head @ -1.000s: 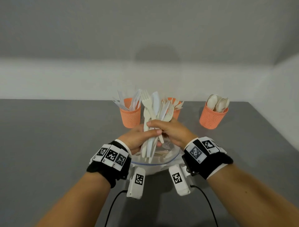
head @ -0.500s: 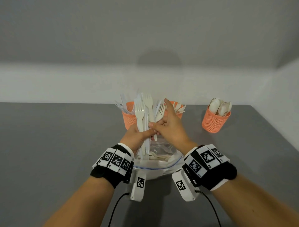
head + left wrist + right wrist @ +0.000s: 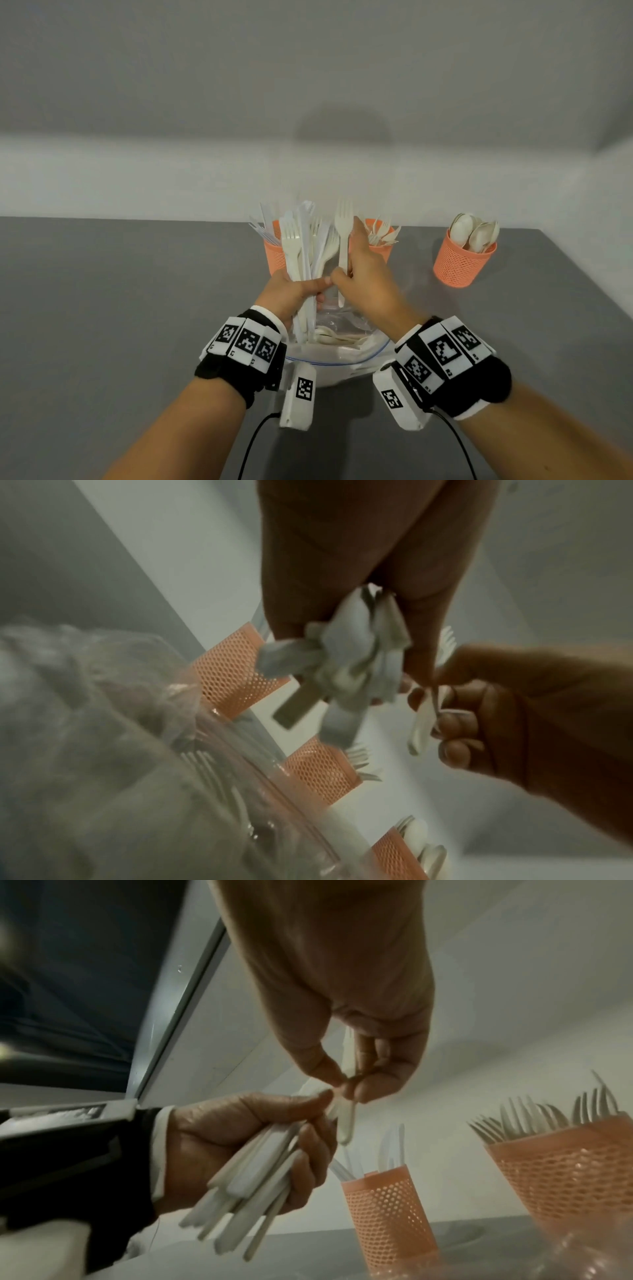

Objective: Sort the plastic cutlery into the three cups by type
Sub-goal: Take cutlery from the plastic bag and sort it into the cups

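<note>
My left hand (image 3: 291,291) grips an upright bundle of white plastic cutlery (image 3: 305,246) above a clear plastic bag (image 3: 339,346); the bundle's handles (image 3: 246,1180) fan out below the fist. My right hand (image 3: 363,274) pinches a single white fork (image 3: 343,236) by its handle, tines up, just right of the bundle. Three orange mesh cups stand behind: the left cup (image 3: 274,255) holds knives, the middle cup (image 3: 380,240) holds forks, the right cup (image 3: 460,262) holds spoons. In the right wrist view the fork's handle (image 3: 347,1123) hangs below my pinching fingertips (image 3: 346,1085).
The bag lies on a grey table (image 3: 120,308) with more cutlery inside it (image 3: 337,337). A pale wall (image 3: 171,171) runs behind the cups. The table's right edge (image 3: 582,284) lies beyond the spoon cup. Cables (image 3: 253,442) trail from my wrist cameras.
My right hand has drawn one fork out of the bundle and moved it right and up. The left hand keeps the bundle upright, shifted slightly left.
</note>
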{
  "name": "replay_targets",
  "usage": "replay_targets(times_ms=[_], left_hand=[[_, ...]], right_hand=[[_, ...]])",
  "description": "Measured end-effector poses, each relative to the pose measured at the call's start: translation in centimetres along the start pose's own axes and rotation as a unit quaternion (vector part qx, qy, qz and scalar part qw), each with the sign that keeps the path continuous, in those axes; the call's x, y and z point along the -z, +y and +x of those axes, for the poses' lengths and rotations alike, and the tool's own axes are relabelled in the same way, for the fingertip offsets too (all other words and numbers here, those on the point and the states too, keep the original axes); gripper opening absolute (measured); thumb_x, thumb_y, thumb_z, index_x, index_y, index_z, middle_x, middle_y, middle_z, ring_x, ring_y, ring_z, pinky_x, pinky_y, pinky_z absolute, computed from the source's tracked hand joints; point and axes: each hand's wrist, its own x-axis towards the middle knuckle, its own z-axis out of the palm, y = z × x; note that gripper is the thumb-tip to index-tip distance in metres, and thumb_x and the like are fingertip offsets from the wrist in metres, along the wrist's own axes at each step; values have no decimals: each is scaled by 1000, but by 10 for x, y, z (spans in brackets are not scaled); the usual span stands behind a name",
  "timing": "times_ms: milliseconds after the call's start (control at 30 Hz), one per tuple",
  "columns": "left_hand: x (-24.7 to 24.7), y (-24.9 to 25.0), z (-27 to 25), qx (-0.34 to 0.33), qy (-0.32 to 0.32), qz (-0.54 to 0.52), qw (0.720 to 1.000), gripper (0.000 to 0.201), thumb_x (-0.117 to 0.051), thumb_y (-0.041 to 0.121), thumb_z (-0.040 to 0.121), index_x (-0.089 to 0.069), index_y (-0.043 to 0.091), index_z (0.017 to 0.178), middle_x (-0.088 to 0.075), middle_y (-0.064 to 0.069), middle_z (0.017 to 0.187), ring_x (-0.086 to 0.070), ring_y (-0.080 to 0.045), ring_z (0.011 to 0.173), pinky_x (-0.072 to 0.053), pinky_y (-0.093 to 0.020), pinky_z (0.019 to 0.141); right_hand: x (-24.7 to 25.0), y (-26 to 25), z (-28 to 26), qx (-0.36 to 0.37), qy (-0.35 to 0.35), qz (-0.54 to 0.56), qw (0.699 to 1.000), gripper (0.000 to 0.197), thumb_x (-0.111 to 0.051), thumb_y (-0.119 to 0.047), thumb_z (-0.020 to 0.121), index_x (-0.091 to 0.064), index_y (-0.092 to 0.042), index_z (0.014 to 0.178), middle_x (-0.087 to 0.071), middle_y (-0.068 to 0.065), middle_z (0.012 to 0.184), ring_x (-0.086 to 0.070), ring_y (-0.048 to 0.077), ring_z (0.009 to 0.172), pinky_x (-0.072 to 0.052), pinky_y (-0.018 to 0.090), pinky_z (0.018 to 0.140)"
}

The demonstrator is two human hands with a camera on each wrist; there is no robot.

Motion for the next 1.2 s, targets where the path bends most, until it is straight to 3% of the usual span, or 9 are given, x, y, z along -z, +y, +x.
replay_targets(times_ms=[100,267,367,567,767,900,1000,1100,1200], left_hand=[[6,6,5,34,13,-75,997,15,-65,5,82,-57,3,95,-55,-4,55,-54,-12,43,-49,-22,45],[4,10,5,12,-50,-129,990,37,-67,11,79,-58,1,113,-64,-14,93,-67,-24,80,-58,-36,69],[-1,10,3,17,-51,-140,989,51,-72,14,74,-56,-6,118,-62,-19,94,-67,-27,82,-56,-38,74],[-1,8,5,-21,-3,-154,988,68,-74,5,70,-44,4,131,-60,-29,113,-67,-33,92,-56,-38,71],[-9,1,-3,-66,5,-38,997,42,-57,-15,77,-60,2,116,-70,-15,106,-68,-25,96,-58,-30,73],[-9,0,-6,-83,-11,-3,997,40,-56,-18,73,-65,3,107,-70,-13,99,-68,-20,90,-55,-24,73],[-7,1,-8,-76,-26,-22,997,34,-53,-18,76,-64,3,101,-68,-13,92,-68,-18,80,-56,-24,69],[-5,2,-5,-34,-35,-85,995,29,-55,-5,85,-60,0,113,-66,-17,99,-65,-25,88,-56,-32,79],[-1,2,-3,-16,-37,-151,988,41,-61,14,85,-55,5,125,-67,-11,105,-67,-20,91,-57,-29,76]], right_hand=[[2,8,4,-3,31,24,999,62,-51,-9,92,-20,-10,146,-42,-2,58,-44,8,53,-39,20,54],[-13,10,-1,8,-41,33,999,37,-53,-6,91,-52,-9,129,-48,-1,62,-54,20,65,-52,35,70],[-20,15,-3,37,-16,45,998,28,-50,3,89,-66,-5,111,-55,-1,63,-53,15,60,-49,26,63],[-12,0,1,110,130,95,981,14,-57,-6,89,-59,-4,102,-54,-3,75,-56,-1,63,-48,14,63],[-11,-14,16,114,79,-22,990,29,-58,-16,89,-61,-9,117,-52,-5,85,-43,-2,65,-35,-2,62],[-11,-12,21,76,49,-14,996,11,-58,-16,88,-66,-9,91,-36,-8,69,-38,3,59,-33,10,56],[-10,-16,21,44,26,22,998,31,-52,-10,89,-45,-19,61,-41,-5,62,-38,6,55,-31,17,52],[-8,-19,21,-21,-6,125,992,29,-39,-7,93,-46,-17,67,-51,0,66,-47,11,60,-38,11,54],[-9,-19,20,-85,-34,250,964,22,-35,-12,94,-52,-21,83,-60,4,84,-58,18,79,-50,34,81]])
